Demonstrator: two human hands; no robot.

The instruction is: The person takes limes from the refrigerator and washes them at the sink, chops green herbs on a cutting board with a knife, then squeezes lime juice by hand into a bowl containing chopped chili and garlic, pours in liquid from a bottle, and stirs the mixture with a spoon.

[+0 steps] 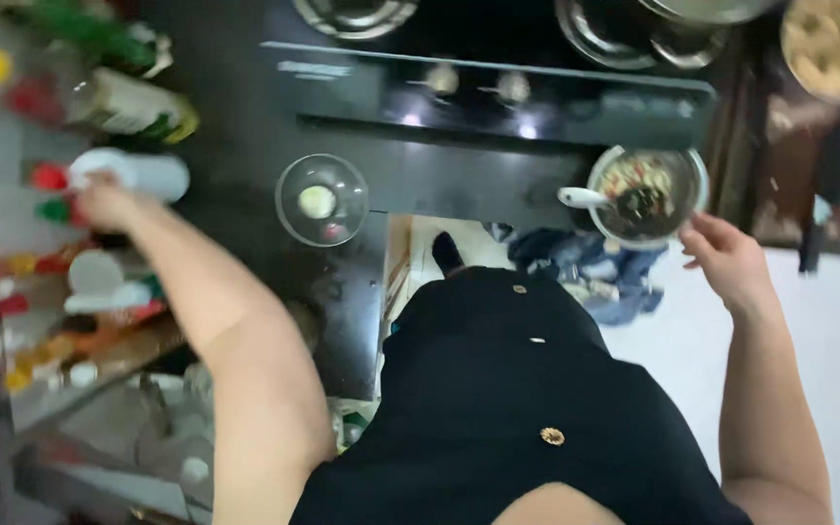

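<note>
My left hand [104,202] reaches far left and closes on a white container [138,173] lying among bottles and jars with red and green caps. My right hand [726,255] hovers with its fingers spread, just right of and below a glass bowl [692,194] of dark chopped food with a white spoon [583,198] in it. That bowl sits at the counter's front edge. A second, smaller glass bowl [289,199], holding a pale round piece and a bit of red, rests on the dark counter [235,126] between my hands.
A black stove [488,92] with two knobs and steel pans [624,34] runs along the back. Crowded bottles and jars [80,282] fill the left shelf. A dish of pale food [838,44] stands top right. Blue cloth [585,267] lies on the white floor.
</note>
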